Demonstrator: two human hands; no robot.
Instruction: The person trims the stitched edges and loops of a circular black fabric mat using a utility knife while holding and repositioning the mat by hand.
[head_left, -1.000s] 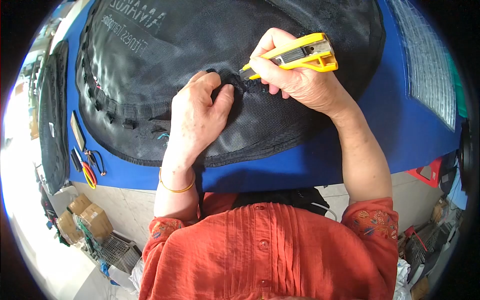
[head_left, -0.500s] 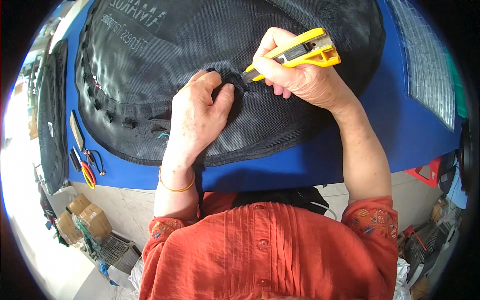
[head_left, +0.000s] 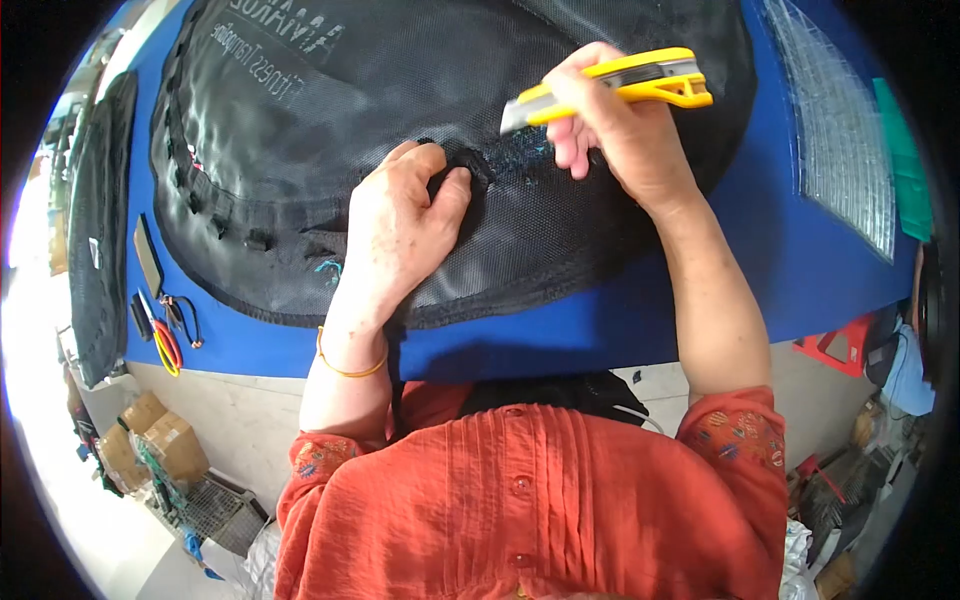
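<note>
A black trampoline mat (head_left: 390,100) with pale mirror-reversed lettering lies spread in front of me. My left hand (head_left: 400,215) rests on it, fingers curled and closed on a bunched black strip (head_left: 465,165) of the mat's webbing. My right hand (head_left: 625,135) grips a yellow box cutter (head_left: 660,75) with its blade out. The blade points left, just above the webbing and apart from my left fingers. Blue-green thread bits (head_left: 530,150) show on the mat beneath the cutter, with another tuft (head_left: 328,268) left of my left wrist.
On the blue table (head_left: 450,350) at left lie scissors (head_left: 167,345) with red and yellow handles and a flat bar (head_left: 148,255). A clear ribbed sheet (head_left: 840,140) covers the right side. Cardboard boxes (head_left: 170,440) and a red plastic item (head_left: 840,345) sit lower down.
My right hand has lifted the box cutter up and to the right, off the webbing, and its blade now shows. Thread bits are now visible there. My left hand keeps its grip.
</note>
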